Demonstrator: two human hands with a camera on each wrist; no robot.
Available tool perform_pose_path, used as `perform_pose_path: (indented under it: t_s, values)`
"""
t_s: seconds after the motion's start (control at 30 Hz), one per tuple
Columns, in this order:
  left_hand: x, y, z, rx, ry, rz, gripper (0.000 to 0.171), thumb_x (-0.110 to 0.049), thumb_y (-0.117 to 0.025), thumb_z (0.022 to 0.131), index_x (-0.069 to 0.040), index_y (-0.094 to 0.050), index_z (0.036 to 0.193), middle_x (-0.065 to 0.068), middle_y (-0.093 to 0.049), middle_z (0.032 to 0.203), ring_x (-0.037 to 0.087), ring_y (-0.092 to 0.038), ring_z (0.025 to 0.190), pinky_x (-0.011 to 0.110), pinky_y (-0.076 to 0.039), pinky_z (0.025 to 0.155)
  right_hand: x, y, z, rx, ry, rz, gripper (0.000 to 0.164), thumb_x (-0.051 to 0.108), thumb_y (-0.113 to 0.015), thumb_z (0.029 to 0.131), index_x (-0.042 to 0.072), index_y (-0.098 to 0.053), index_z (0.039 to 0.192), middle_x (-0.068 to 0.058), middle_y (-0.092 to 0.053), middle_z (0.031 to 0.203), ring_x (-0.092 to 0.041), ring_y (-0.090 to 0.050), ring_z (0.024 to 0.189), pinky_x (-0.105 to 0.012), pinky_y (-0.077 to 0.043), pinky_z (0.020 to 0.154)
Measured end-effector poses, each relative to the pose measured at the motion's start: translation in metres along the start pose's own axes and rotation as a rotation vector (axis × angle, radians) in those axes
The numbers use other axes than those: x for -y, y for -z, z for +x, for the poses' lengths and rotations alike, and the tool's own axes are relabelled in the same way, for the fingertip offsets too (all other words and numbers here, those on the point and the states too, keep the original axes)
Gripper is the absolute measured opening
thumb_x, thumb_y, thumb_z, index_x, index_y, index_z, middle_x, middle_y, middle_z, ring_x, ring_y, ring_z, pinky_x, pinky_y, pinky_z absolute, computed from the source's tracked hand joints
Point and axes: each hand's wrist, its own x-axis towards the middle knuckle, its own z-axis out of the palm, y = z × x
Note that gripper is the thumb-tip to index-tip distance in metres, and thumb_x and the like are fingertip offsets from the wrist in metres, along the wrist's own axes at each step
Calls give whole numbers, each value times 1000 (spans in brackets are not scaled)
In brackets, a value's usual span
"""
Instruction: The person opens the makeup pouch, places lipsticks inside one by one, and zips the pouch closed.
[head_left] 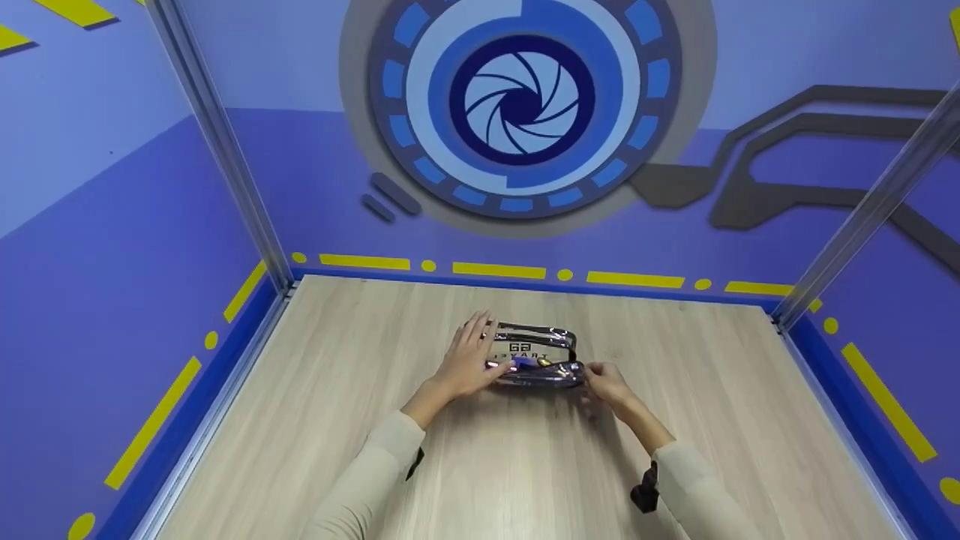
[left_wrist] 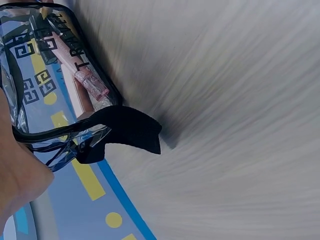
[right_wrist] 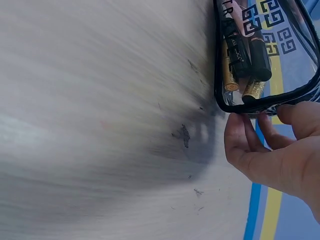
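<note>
A clear cosmetic bag with black trim and a black key pattern stands on the table, its top facing up. Makeup shows through its side: a pink tube in the left wrist view, dark and gold tubes in the right wrist view. My left hand rests across the bag's left end, fingers extended toward the far edge and thumb on the near side. At the right end, my right hand pinches the bag's edge between thumb and fingers. A black tab sticks out from the left end.
The wood-grain table lies under the bag. Blue walls with yellow markings enclose it at the back and sides, with metal posts at the corners. Dark scuffs mark the tabletop near the right hand.
</note>
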Motion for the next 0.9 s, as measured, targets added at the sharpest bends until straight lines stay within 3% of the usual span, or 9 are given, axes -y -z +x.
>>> perform_pose_path:
  t_s: [0.13, 0.23, 0.4, 0.53, 0.6, 0.73, 0.8, 0.9]
  values:
    - [-2, 1, 0, -22, 22, -50, 85, -47, -59, 99, 2, -27, 160, 23, -19, 169, 44, -15, 157, 61, -15, 127, 1, 0, 0, -90, -11, 10, 16, 1, -48, 104, -5, -60, 96, 0, -54, 76, -12, -54, 69, -31, -54, 67]
    - [-4, 2, -1, -51, 81, -132, 84, -47, -64, 97, -5, -30, 160, 23, -17, 169, 45, -8, 158, 63, -12, 127, 4, -1, 1, -153, -9, 41, 14, 1, -54, 101, -11, -62, 101, 1, -60, 77, -9, -58, 71, -27, -53, 67]
    - [0, 7, -2, -41, 127, -244, 105, -60, -79, 80, -16, -30, 162, 20, -13, 168, 43, -10, 157, 63, -22, 124, 9, -2, 2, -193, -24, 124, 12, -1, -56, 97, -10, -64, 95, 3, -60, 71, -7, -57, 66, -20, -53, 61]
    - [8, 16, -1, 21, 71, -215, 121, -56, -92, 65, -19, -30, 162, 19, -19, 166, 40, -19, 154, 60, -33, 120, 14, -2, -1, -200, -38, 136, 11, -2, -55, 96, -9, -63, 95, 1, -59, 72, -8, -59, 66, -18, -54, 58]
    - [12, 19, 0, 30, 21, -169, 122, -54, -94, 62, -18, -33, 161, 20, -26, 162, 40, -26, 151, 58, -38, 118, 19, -2, -4, -224, -20, 52, 11, -1, -57, 94, -8, -65, 93, 0, -62, 73, -9, -60, 65, -19, -55, 58]
    - [16, 21, 1, -15, -66, -118, 113, -45, -96, 62, -14, -42, 156, 21, -41, 149, 40, -38, 140, 55, -45, 112, 30, -2, -11, -252, 29, -118, 10, -1, -61, 91, -6, -68, 88, -4, -68, 72, -8, -63, 62, -21, -58, 55]
    - [17, 22, 1, -37, -78, -105, 109, -40, -98, 63, -13, -45, 155, 20, -45, 146, 39, -41, 137, 54, -45, 112, 36, -2, -12, -219, 20, -80, 10, -1, -60, 92, -6, -66, 86, -4, -68, 69, -8, -64, 60, -21, -58, 54]
    - [16, 23, -1, -57, -74, -111, 104, -32, -99, 64, -14, -48, 153, 19, -48, 143, 38, -43, 134, 54, -46, 110, 42, 0, -12, -149, -51, 100, 12, 1, -57, 96, -4, -61, 86, 0, -65, 66, -6, -62, 57, -19, -56, 55]
